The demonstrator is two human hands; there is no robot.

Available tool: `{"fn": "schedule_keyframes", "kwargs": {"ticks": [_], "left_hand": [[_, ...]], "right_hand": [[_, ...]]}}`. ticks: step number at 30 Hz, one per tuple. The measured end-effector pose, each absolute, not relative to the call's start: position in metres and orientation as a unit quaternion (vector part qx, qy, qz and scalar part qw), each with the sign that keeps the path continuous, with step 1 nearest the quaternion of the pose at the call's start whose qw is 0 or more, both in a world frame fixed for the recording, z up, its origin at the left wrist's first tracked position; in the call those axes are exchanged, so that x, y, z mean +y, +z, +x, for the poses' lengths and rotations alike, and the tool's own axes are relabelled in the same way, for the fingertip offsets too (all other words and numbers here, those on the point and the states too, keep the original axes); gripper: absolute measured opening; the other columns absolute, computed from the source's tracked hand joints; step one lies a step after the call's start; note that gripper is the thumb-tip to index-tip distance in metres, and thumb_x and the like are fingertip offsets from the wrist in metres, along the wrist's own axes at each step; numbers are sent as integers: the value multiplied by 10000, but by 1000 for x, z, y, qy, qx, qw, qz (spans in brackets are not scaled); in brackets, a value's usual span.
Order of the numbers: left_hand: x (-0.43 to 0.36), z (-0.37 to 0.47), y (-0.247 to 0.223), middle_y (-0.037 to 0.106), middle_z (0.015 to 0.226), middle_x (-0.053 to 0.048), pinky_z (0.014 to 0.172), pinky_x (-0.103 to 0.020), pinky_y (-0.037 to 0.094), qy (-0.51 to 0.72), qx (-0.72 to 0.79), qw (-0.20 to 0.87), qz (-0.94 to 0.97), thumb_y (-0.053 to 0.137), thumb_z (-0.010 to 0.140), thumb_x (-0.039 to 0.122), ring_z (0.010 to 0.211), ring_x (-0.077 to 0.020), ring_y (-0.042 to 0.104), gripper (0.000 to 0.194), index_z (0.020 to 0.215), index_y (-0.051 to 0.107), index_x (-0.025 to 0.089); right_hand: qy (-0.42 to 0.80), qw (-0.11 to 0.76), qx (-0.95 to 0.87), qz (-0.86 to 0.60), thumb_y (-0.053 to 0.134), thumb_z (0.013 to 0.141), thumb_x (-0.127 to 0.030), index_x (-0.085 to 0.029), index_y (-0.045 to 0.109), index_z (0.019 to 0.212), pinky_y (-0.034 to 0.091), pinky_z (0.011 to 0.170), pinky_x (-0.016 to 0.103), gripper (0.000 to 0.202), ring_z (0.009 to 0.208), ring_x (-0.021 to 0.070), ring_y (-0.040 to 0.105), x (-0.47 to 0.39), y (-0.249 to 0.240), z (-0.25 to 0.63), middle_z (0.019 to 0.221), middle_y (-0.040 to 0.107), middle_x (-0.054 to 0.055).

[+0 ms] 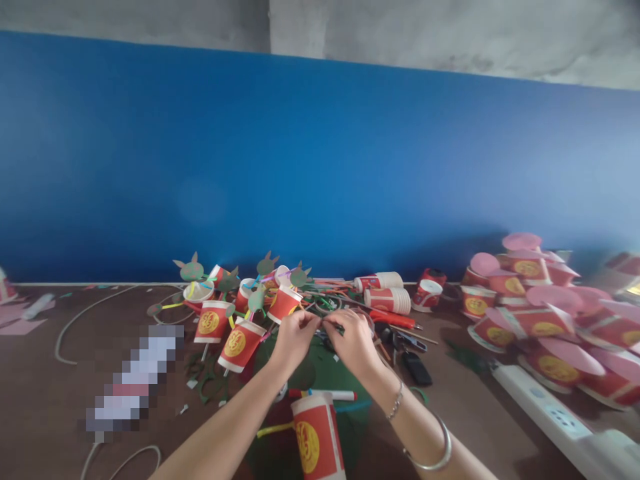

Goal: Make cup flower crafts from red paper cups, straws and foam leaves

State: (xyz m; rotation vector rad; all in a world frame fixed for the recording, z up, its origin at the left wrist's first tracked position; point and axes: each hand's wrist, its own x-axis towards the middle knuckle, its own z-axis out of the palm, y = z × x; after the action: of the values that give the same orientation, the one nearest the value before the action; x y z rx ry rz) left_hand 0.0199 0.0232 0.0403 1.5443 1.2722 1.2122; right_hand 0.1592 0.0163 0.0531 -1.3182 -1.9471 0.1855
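Both hands meet above the middle of the table, fingertips pinched close together. My left hand is closed, thumb against forefinger. Opposite it, my right hand makes the same kind of pinch. Whatever lies between the fingertips is too small to make out. Below the wrists a red paper cup with a yellow emblem and a yellow strip at its side sits near the front edge. A white marker with a red cap lies behind that cup, on green paper.
Left of the hands stand several red cups with green animal-head cutouts. Stacked cups, a black key fob and a red tool lie to the right. Pink-topped cups pile up beside a white power strip. A blue panel rises behind.
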Motion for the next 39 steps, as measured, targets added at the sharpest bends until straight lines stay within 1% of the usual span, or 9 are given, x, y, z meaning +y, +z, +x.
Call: {"fn": "schedule_keyframes", "kwargs": {"ticks": [6, 12, 15, 21, 28, 33, 39], "left_hand": [[21, 20, 43, 644, 657, -22, 585, -225, 415, 479, 502, 353, 627, 529, 762, 310, 627, -144, 567, 216, 698, 638, 135], [18, 20, 47, 659, 679, -27, 621, -236, 433, 475, 494, 329, 649, 514, 772, 257, 648, -149, 577, 186, 732, 655, 143], [17, 20, 48, 668, 700, -32, 644, -242, 440, 472, 490, 323, 657, 506, 779, 247, 663, -153, 585, 186, 750, 659, 145], [15, 20, 48, 674, 719, -29, 657, -245, 443, 468, 498, 304, 664, 500, 782, 233, 685, -159, 599, 179, 761, 661, 159], [15, 21, 49, 680, 718, -30, 649, -241, 444, 467, 498, 311, 661, 502, 776, 229, 683, -162, 608, 179, 754, 665, 160], [14, 21, 52, 673, 693, -24, 610, -234, 427, 469, 507, 314, 652, 511, 776, 260, 646, -156, 594, 191, 726, 662, 153], [15, 21, 47, 674, 700, -30, 632, -238, 432, 469, 498, 319, 655, 506, 771, 235, 662, -158, 596, 189, 727, 670, 150]], "right_hand": [[182, 418, -732, -506, 534, 765, -172, -169, 677, 701, 448, 649, 252, 157, 692, 176, 618, 20, 53, 160, 712, 687, 35], [232, 424, -707, -516, 530, 746, -223, -167, 684, 674, 466, 610, 252, 179, 662, 192, 636, 20, 54, 160, 659, 689, 23], [247, 425, -701, -516, 532, 740, -234, -170, 686, 681, 473, 622, 258, 176, 673, 198, 641, 21, 53, 161, 668, 695, 23], [235, 425, -716, -502, 527, 742, -227, -177, 674, 670, 473, 638, 264, 171, 680, 193, 634, 22, 51, 163, 679, 688, 26], [204, 436, -723, -496, 521, 732, -197, -176, 666, 652, 470, 631, 251, 167, 665, 181, 622, 22, 51, 162, 654, 671, 22], [218, 434, -728, -484, 514, 742, -209, -183, 665, 657, 466, 650, 253, 175, 689, 182, 620, 22, 54, 163, 685, 678, 23], [173, 429, -739, -491, 505, 729, -166, -177, 642, 629, 447, 651, 267, 170, 675, 182, 596, 19, 53, 161, 676, 667, 42]]}}
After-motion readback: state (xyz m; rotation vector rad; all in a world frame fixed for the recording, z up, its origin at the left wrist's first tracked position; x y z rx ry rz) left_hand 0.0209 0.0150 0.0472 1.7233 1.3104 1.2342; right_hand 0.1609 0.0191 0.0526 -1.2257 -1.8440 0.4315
